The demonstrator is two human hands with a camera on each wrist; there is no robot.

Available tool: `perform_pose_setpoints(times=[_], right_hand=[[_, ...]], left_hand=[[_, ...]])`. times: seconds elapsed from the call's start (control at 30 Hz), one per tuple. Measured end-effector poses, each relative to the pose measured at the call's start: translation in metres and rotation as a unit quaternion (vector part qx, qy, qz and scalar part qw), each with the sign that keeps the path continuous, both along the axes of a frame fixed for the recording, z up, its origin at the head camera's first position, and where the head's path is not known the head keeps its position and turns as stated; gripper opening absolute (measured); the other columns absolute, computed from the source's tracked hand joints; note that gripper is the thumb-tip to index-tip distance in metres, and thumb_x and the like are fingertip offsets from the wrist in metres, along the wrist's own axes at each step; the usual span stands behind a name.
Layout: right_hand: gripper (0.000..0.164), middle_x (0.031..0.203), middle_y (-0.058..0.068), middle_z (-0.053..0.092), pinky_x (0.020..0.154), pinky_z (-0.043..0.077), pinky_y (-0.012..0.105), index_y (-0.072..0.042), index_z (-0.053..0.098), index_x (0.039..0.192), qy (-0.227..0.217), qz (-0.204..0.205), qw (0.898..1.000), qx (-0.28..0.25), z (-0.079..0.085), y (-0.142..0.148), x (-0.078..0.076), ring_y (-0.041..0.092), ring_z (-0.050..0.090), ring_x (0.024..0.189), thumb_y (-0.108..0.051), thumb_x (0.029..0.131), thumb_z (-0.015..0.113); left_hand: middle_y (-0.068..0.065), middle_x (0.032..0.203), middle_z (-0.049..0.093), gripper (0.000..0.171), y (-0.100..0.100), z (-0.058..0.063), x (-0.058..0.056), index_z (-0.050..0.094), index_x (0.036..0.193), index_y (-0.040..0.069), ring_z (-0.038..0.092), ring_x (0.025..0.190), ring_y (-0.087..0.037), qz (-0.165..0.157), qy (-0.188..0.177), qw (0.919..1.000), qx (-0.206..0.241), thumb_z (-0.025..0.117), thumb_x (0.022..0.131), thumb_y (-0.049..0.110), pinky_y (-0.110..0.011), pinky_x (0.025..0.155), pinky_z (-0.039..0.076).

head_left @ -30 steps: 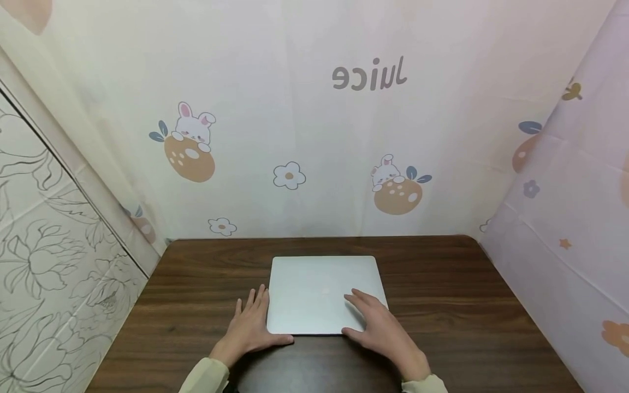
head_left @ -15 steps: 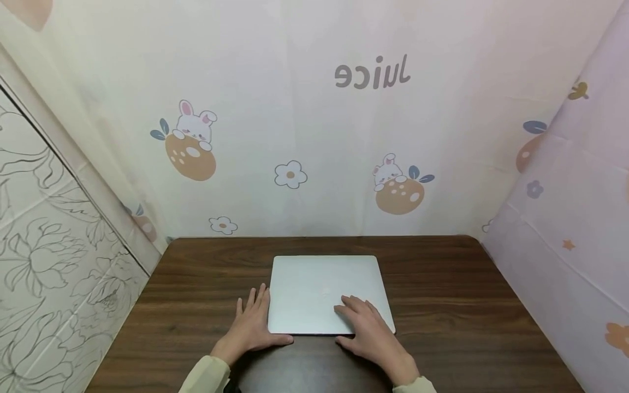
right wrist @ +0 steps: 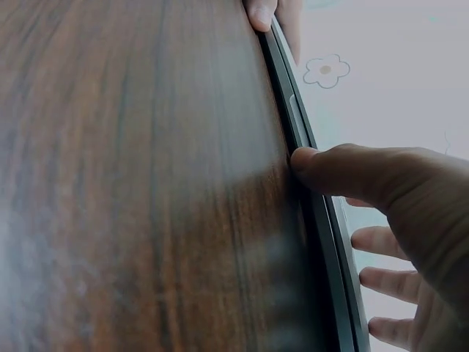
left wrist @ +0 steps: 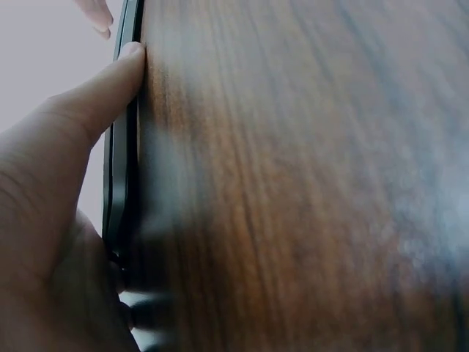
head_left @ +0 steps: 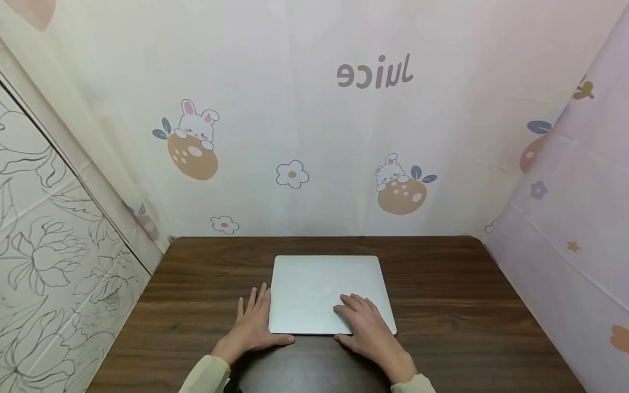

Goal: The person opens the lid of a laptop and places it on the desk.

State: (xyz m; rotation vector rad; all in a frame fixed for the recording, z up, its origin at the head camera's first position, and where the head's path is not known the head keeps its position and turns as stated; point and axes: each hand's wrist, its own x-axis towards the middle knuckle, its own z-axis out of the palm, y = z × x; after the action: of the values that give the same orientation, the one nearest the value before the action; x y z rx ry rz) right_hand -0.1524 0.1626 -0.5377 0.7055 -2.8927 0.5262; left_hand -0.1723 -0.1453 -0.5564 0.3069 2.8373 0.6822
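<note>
A closed silver laptop (head_left: 304, 295) lies flat on the wooden table, its lid up with a faint logo in the middle. At its front left corner rests my left hand (head_left: 250, 326); the straight fingers lie along the left side and the thumb runs along the front edge. My right hand (head_left: 368, 330) is over the right front part of the lid, fingers reaching onto it. In the right wrist view, the right thumb (right wrist: 344, 167) touches the front edge near the lid's notch. The left thumb (left wrist: 102, 88) touches that same edge in the left wrist view.
The dark wood table (head_left: 457, 305) extends on all sides of the laptop. Behind it hangs a pale printed curtain (head_left: 245, 136), with another on the right (head_left: 565, 284). A sheet with line-drawn flowers (head_left: 44, 273) stands on the left.
My right hand has moved left, farther onto the lid, so the laptop's right front corner now shows. The left hand keeps its place. The head view has shifted slightly.
</note>
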Motion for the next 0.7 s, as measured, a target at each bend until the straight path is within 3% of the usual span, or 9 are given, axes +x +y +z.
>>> perform_pose_setpoints(times=[0.33,0.53,0.7], right_hand=[[0.048,0.135,0.013,0.066,0.104,0.046,0.059,-0.013,0.075,0.116,0.036,0.019,0.999,0.006,0.000,0.003,-0.001,0.038,0.058,0.128,-0.037,0.077,0.090],[0.046,0.135,0.012,0.067,0.104,0.047,0.058,-0.015,0.076,0.115,0.030,0.019,0.999,0.008,0.000,0.004,-0.002,0.037,0.059,0.128,-0.038,0.078,0.090],[0.044,0.135,0.010,0.067,0.105,0.047,0.058,-0.015,0.076,0.114,0.029,0.024,0.999,0.004,0.003,0.004,-0.001,0.037,0.059,0.129,-0.038,0.078,0.090]], left_hand=[[-0.015,0.174,0.008,0.138,-0.005,-0.002,0.001,0.016,0.165,0.004,0.005,0.160,-0.042,-0.008,0.017,0.9998,0.004,0.072,0.068,0.084,-0.069,0.122,0.002],[-0.018,0.173,0.000,0.134,-0.010,-0.002,0.002,0.018,0.166,0.010,-0.005,0.158,-0.046,-0.008,0.013,0.9999,0.004,0.074,0.068,0.082,-0.068,0.123,0.006],[-0.020,0.173,0.001,0.132,-0.012,-0.003,0.001,0.018,0.166,0.012,-0.005,0.158,-0.048,-0.008,0.022,0.9997,-0.001,0.074,0.068,0.082,-0.068,0.123,0.008]])
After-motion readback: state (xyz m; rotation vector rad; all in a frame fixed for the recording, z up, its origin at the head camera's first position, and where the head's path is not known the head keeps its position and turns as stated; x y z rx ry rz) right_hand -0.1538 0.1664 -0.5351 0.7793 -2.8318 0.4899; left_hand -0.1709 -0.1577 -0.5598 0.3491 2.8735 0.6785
